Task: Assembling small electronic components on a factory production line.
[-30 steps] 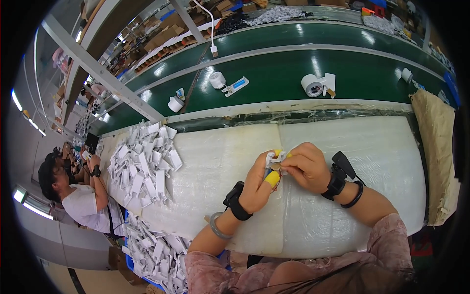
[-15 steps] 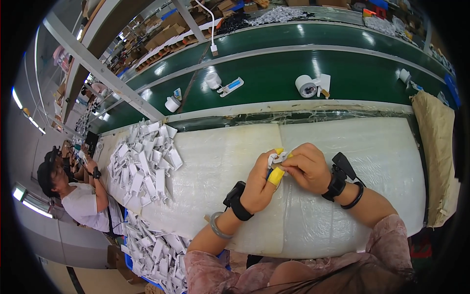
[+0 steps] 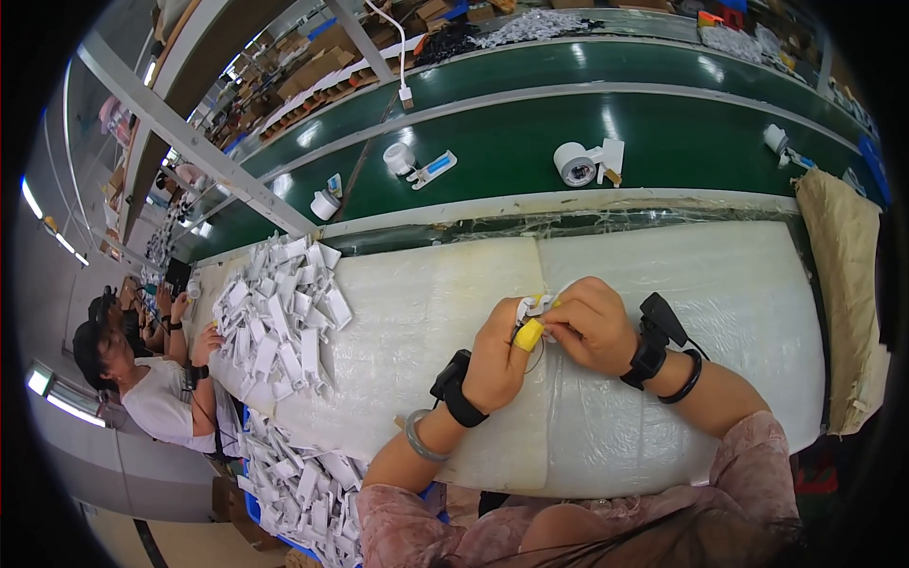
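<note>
Over the padded table, my left hand [image 3: 499,358] is closed on a small white plastic part [image 3: 533,306] with curved edges. A yellow finger cover [image 3: 528,334] wraps my left thumb. My right hand [image 3: 595,327] meets it from the right, its thumb and index finger pinched at the part's edge. What lies between those fingertips is too small to make out. A thin dark wire [image 3: 543,358] seems to curve below the left thumb. Both wrists wear black straps with small devices.
White plastic pieces form a heap [image 3: 279,312] on the table's left; more fill a blue bin [image 3: 251,502] below. Beyond, a green conveyor [image 3: 473,166] carries white round-headed units [image 3: 575,164]. A cable [image 3: 404,66] hangs above. Brown paper [image 3: 838,303] covers the right edge. A co-worker [image 3: 151,379] is at left.
The units on the conveyor have shifted slightly left. A co-worker's hand has come down to the heap's left edge. My hands stay together around the white part, with small finger movements.
</note>
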`<state>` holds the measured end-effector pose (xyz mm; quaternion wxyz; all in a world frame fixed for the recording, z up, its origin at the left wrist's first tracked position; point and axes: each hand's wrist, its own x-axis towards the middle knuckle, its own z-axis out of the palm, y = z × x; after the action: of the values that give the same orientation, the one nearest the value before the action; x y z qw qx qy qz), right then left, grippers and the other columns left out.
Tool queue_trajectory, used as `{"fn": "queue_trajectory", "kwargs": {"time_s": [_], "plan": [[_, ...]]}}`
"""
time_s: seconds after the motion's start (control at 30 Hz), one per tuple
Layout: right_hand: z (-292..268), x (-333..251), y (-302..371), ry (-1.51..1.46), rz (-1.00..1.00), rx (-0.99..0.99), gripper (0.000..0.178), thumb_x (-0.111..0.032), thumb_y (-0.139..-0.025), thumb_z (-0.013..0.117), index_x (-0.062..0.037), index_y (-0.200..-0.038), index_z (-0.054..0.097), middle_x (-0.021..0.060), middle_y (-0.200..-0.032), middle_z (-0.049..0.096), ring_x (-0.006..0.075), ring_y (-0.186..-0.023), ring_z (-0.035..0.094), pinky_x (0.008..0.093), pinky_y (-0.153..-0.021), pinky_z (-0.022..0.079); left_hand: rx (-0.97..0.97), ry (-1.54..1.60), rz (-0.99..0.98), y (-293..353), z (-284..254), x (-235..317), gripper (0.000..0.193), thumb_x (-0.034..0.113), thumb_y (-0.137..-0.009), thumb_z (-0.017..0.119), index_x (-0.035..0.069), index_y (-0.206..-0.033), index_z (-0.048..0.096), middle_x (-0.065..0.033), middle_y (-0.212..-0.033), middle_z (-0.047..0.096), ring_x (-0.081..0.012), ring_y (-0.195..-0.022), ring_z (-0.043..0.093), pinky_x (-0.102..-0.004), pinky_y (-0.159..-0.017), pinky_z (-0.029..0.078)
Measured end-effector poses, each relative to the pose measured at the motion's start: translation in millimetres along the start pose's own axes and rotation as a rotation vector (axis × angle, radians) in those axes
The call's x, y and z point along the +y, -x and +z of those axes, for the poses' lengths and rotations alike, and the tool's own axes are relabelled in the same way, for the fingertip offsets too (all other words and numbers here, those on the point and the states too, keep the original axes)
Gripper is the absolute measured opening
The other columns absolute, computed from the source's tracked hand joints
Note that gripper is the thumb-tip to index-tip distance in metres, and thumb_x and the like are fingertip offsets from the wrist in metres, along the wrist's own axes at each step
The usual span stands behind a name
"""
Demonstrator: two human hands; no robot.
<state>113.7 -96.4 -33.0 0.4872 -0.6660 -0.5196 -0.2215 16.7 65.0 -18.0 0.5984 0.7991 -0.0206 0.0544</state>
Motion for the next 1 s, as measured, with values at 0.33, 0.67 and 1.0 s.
{"fn": "queue_trajectory", "kwargs": {"time_s": [0.33,0.67,1.0], "plan": [[2.1,2.7,-1.7,0.092,-0.093,-0.016,0.027,-0.004,-0.066,0.075,-0.0063,-0.091,0.064,0.0082,-0.087,0.059,0.027,-0.076,0.059,0.0363,-0.07,0.048,-0.027,-0.061,-0.025,-2.2,1.0,-3.6,0.04,0.003,-0.093,0.049,-0.002,-0.131,0.04,-0.0203,-0.118,0.052,-0.0323,-0.107,0.053,-0.0359,-0.094,0.042],[1.3,0.3,-4.7,0.077,-0.085,-0.017,0.031,0.001,-0.063,0.075,-0.0044,-0.091,0.062,0.0097,-0.084,0.06,0.0283,-0.074,0.059,0.0361,-0.066,0.048,-0.05,-0.035,-0.012,-3.8,0.2,2.2,0.034,0.007,-0.096,0.049,0.0,-0.128,0.041,-0.0106,-0.094,0.055,-0.0154,-0.076,0.056,-0.0267,-0.065,0.049],[0.0,5.3,-2.9,-0.014,-0.085,-0.049,0.03,0.002,-0.065,0.075,-0.0037,-0.091,0.062,0.0101,-0.084,0.059,0.0271,-0.073,0.059,0.0346,-0.063,0.048,-0.064,0.135,-0.012,-3.2,1.7,-2.1,0.04,0.002,-0.096,0.042,0.003,-0.136,0.037,-0.0043,-0.086,0.053,-0.008,-0.068,0.051,-0.022,-0.055,0.047]]}}
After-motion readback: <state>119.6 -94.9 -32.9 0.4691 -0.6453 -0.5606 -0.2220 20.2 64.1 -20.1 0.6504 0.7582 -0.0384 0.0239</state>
